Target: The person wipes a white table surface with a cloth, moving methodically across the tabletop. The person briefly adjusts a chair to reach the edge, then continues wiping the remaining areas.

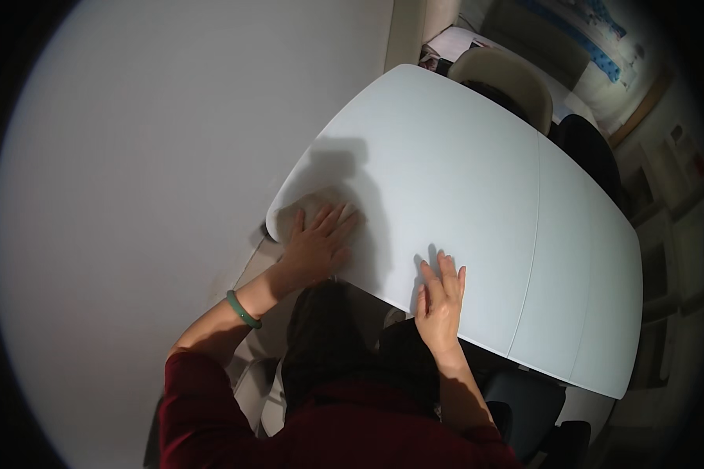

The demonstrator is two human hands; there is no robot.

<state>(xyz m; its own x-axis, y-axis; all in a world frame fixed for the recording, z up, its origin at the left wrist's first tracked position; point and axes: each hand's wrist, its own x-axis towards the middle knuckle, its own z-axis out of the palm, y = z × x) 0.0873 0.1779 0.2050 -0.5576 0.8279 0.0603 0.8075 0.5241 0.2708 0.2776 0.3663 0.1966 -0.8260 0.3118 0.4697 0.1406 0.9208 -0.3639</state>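
Note:
My left hand [320, 249], a green bangle [243, 309] on its wrist, lies palm down with fingers spread. Beneath it is a thin greyish-brown cloth [305, 205], flat on the left end of a white table [457, 164]. Part of the cloth is covered by the hand, and shadow falls over that area. My right hand [440, 299] is over the table's near edge, fingers apart and slightly bent, holding nothing. Its shadow falls on the tabletop just left of the fingers; whether the fingertips touch the surface is unclear.
A plain pale wall [152, 146] runs close along the table's left end. Beyond the far side stand a beige chair [504, 70] and a dark chair [589, 146]. Another dark chair [525, 404] is at the near side, right of my legs. Thin seams cross the tabletop.

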